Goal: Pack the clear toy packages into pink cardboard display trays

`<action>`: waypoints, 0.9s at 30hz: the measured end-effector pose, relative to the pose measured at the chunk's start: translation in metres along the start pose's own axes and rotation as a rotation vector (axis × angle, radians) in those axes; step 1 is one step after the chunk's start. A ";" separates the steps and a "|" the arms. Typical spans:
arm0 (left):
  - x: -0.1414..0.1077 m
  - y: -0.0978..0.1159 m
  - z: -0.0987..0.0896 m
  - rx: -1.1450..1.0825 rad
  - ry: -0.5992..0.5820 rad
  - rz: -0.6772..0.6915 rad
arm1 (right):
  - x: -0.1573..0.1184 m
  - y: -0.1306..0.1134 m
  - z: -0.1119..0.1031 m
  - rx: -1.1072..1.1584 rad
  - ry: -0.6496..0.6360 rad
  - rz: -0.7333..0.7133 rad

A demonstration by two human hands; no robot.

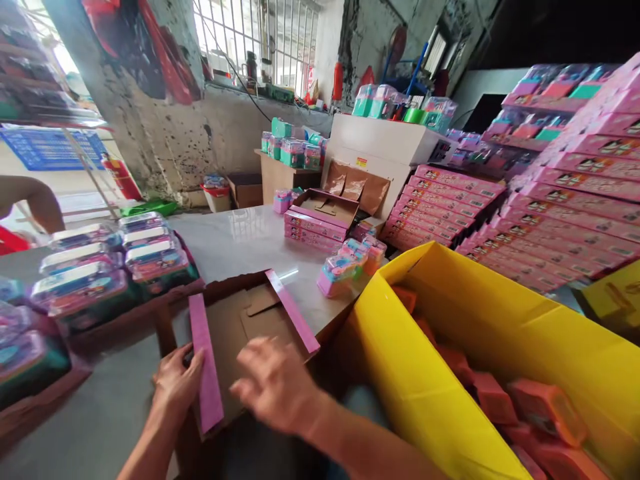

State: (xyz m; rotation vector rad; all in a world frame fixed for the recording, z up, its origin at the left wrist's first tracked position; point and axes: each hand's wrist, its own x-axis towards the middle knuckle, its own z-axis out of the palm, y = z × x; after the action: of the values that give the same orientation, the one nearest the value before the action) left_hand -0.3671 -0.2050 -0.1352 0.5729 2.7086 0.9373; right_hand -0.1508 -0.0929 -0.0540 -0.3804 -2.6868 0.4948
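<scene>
A shallow cardboard tray (227, 333) with pink side rims lies in front of me at the table's near edge, its brown inside bare. My left hand (177, 380) is closed at the tray's left rim, thumb against the pink strip and fingers on the outer side. Over the tray's near right part hovers my right hand (275, 383), slightly blurred, fingers apart and holding nothing. To the right stands a large yellow box (400, 353) with several orange-red plastic cases (493, 399) inside.
Trays of clear-topped teal cases (157, 257) line the table's left side. Small pastel cases (343, 267) stand beyond the tray, near stacked pink boxes (320, 227). Tall pink box stacks (565, 213) rise at right. A person's arm (35, 200) shows at far left.
</scene>
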 end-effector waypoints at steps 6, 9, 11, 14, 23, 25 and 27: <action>0.003 0.004 0.002 0.169 -0.105 -0.006 | 0.040 0.137 -0.122 -0.235 0.136 0.923; -0.006 0.023 0.002 0.284 -0.104 -0.001 | 0.045 0.140 -0.106 -0.192 0.054 0.803; -0.012 0.030 0.000 0.308 -0.098 0.022 | 0.043 0.127 -0.064 -0.112 -0.041 0.666; -0.015 0.030 -0.006 0.300 -0.123 0.046 | 0.037 0.109 -0.004 -0.091 -0.152 0.663; -0.094 0.091 0.013 0.502 0.072 0.370 | 0.038 0.103 0.025 -0.216 -0.234 0.767; -0.132 0.111 0.034 0.453 -0.176 0.593 | 0.038 0.098 0.027 -0.223 -0.248 0.786; -0.161 0.121 0.050 0.422 -0.343 0.672 | 0.035 0.091 0.030 -0.214 -0.275 0.780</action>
State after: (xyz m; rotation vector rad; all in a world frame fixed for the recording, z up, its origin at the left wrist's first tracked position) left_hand -0.1707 -0.1595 -0.0854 1.6243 2.4123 0.3071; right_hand -0.1770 -0.0078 -0.1038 -1.5463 -2.7729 0.4851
